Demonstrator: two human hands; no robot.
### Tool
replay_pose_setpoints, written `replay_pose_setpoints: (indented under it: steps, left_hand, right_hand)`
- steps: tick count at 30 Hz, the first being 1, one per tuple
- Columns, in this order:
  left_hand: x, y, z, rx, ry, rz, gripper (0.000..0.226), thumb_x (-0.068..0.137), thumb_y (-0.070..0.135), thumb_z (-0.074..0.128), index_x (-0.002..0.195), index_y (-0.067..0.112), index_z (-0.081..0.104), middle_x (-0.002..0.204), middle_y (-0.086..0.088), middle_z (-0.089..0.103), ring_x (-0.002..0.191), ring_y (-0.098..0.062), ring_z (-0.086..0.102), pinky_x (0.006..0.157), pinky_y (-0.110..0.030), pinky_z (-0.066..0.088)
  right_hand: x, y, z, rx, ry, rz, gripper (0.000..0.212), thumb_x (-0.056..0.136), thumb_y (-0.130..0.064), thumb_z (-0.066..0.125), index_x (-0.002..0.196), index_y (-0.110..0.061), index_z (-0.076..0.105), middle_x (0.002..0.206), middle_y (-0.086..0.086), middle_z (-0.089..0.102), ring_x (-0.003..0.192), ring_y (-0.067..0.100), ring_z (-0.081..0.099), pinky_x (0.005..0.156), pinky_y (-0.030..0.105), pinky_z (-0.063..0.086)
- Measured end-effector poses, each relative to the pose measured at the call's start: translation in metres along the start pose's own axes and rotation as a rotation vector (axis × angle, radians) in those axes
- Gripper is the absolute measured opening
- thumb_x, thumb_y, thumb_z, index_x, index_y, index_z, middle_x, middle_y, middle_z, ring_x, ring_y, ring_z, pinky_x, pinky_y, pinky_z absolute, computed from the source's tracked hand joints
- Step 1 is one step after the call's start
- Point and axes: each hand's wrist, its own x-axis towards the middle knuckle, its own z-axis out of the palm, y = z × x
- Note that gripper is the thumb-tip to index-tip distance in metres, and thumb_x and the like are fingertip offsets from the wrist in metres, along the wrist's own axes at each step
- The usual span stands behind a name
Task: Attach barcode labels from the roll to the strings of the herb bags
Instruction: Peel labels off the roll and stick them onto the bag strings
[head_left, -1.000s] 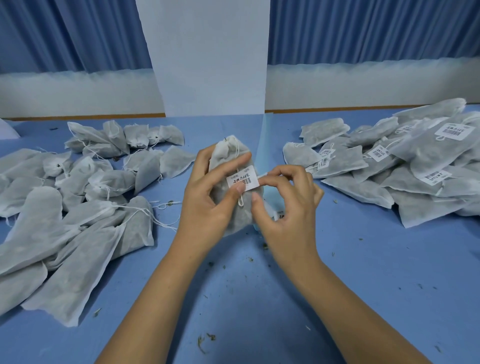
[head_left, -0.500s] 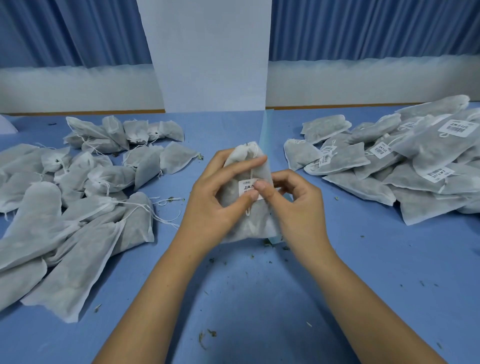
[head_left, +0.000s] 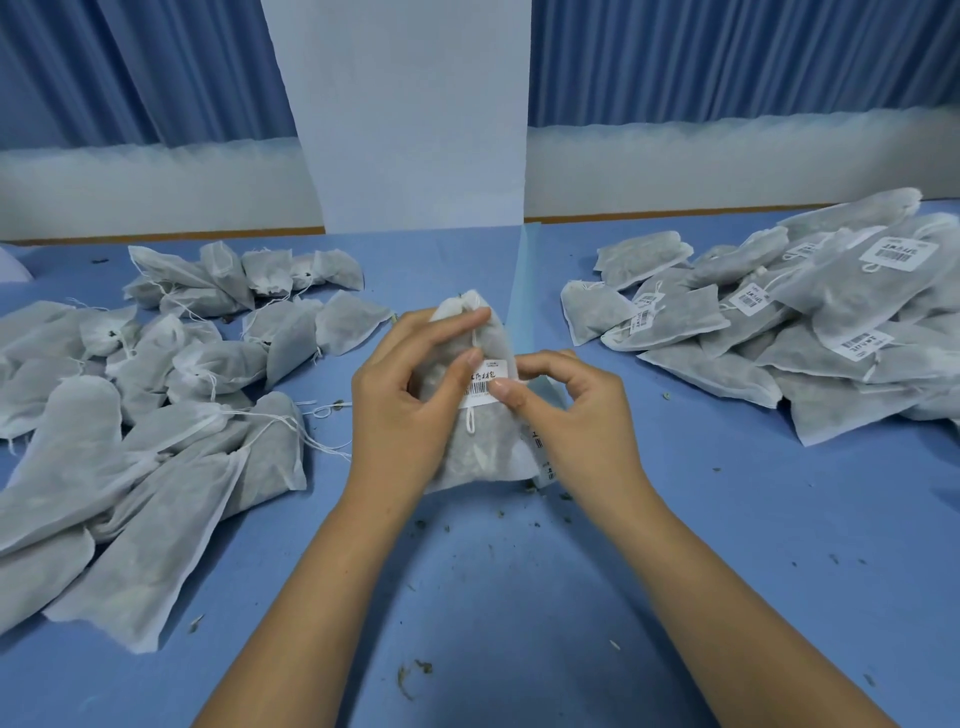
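- Herb bag (head_left: 480, 457) is held at the middle of the blue surface (head_left: 519, 597), between an untagged pile (head_left: 156, 415) on the left and a tagged pile (head_left: 779, 332) on the right.
- The left hand (head_left: 410, 395) is curled round the bag's left side, its thumb laid against the label (head_left: 483, 382).
- The right hand (head_left: 576, 410) is curled too; the label's right edge is pinched between thumb and forefinger, over the string (head_left: 470, 418).
- The bag is judged light and soft, with loose filling that shifts. It is best gripped round the body below the neck, and gently, since crumbs are already scattered below it.
- The thin, sticky label is best handled by fingertips at its edges only.
- The bag's long axis is pointed away from the person: tied neck far and raised, bottom edge near and low.
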Motion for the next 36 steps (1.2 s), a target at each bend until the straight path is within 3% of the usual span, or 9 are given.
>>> replay_pose_setpoints:
  steps: [4, 8, 11, 15, 21, 25, 29, 32, 36]
  left_hand:
    - [0.004, 0.006, 0.006, -0.011, 0.011, -0.043, 0.032, 0.092, 0.013, 0.062, 0.122, 0.024, 0.062, 0.112, 0.01, 0.063, 0.104, -0.003, 0.059, 0.085, -0.02, 0.046]
    - [0.021, 0.019, 0.021, -0.008, 0.014, -0.123, 0.046, 0.09, 0.014, 0.066, 0.128, 0.037, 0.057, 0.091, 0.016, 0.063, 0.062, -0.002, 0.05, 0.063, -0.019, 0.041]
    - [0.032, 0.035, 0.036, -0.1, 0.075, -0.183, 0.051, 0.087, 0.01, 0.069, 0.125, 0.042, 0.057, 0.085, 0.018, 0.066, 0.06, -0.001, 0.056, 0.06, -0.014, 0.044]
    - [0.038, 0.056, 0.061, -0.129, 0.093, -0.194, 0.045, 0.086, 0.009, 0.069, 0.123, 0.033, 0.063, 0.087, 0.014, 0.067, 0.063, 0.001, 0.063, 0.059, -0.011, 0.047]
    - [0.028, 0.065, 0.11, -0.08, 0.026, -0.321, 0.041, 0.088, 0.017, 0.069, 0.127, 0.023, 0.06, 0.102, 0.008, 0.065, 0.076, -0.002, 0.064, 0.07, -0.015, 0.051]
    - [0.018, 0.069, 0.131, 0.019, -0.046, -0.318, 0.039, 0.096, 0.016, 0.058, 0.135, 0.013, 0.054, 0.134, -0.002, 0.056, 0.12, -0.016, 0.055, 0.103, -0.031, 0.044]
    - [0.015, 0.073, 0.136, 0.038, -0.062, -0.339, 0.032, 0.099, 0.016, 0.051, 0.129, 0.015, 0.059, 0.13, -0.003, 0.057, 0.117, -0.015, 0.056, 0.091, -0.018, 0.041]
    - [0.014, 0.073, 0.131, 0.042, -0.058, -0.311, 0.029, 0.098, 0.013, 0.049, 0.123, 0.016, 0.064, 0.123, -0.001, 0.06, 0.111, -0.012, 0.058, 0.085, -0.01, 0.041]
    - [0.015, 0.063, 0.119, 0.093, -0.068, -0.31, 0.026, 0.099, 0.013, 0.049, 0.115, 0.014, 0.069, 0.115, 0.003, 0.063, 0.095, -0.001, 0.056, 0.075, 0.004, 0.036]
  right_hand:
    - [-0.001, 0.0, -0.003, 0.07, 0.102, 0.032, 0.007, 0.076, -0.016, 0.078, 0.079, -0.021, 0.074, 0.081, -0.005, 0.071, 0.081, 0.011, 0.065, 0.079, 0.025, 0.05]
    - [-0.002, -0.002, -0.008, 0.216, 0.213, 0.093, 0.005, 0.079, -0.014, 0.075, 0.08, -0.019, 0.073, 0.072, -0.008, 0.067, 0.07, 0.005, 0.059, 0.062, 0.015, 0.047]
    - [-0.004, -0.01, -0.02, 0.301, 0.219, 0.065, 0.01, 0.083, -0.013, 0.072, 0.089, -0.02, 0.071, 0.082, -0.006, 0.07, 0.082, 0.011, 0.062, 0.076, 0.022, 0.051]
    - [-0.012, -0.02, -0.053, 0.276, 0.03, 0.111, 0.02, 0.087, -0.006, 0.066, 0.106, -0.01, 0.068, 0.102, 0.004, 0.072, 0.097, 0.017, 0.066, 0.088, 0.029, 0.053]
    - [-0.027, -0.015, -0.103, 0.285, 0.212, 0.361, 0.008, 0.09, -0.001, 0.06, 0.089, -0.006, 0.065, 0.083, 0.007, 0.061, 0.066, 0.009, 0.056, 0.049, 0.018, 0.048]
    - [-0.013, -0.01, -0.12, 0.41, 0.289, 0.482, 0.009, 0.09, 0.008, 0.054, 0.088, 0.004, 0.062, 0.091, 0.016, 0.061, 0.065, 0.016, 0.059, 0.054, 0.016, 0.052]
    - [0.036, -0.01, -0.143, 0.697, 0.459, 0.385, 0.024, 0.095, 0.004, 0.05, 0.117, 0.011, 0.053, 0.093, 0.012, 0.06, 0.098, 0.022, 0.063, 0.08, 0.015, 0.053]
    - [0.052, 0.004, -0.149, 0.649, 0.293, 0.526, 0.017, 0.097, -0.012, 0.051, 0.107, 0.001, 0.057, 0.105, 0.015, 0.056, 0.107, 0.021, 0.057, 0.106, 0.029, 0.041]
    - [0.033, 0.02, -0.127, 0.527, 0.166, 0.547, 0.012, 0.095, -0.003, 0.048, 0.093, 0.003, 0.058, 0.108, 0.021, 0.06, 0.095, 0.028, 0.064, 0.092, 0.031, 0.05]
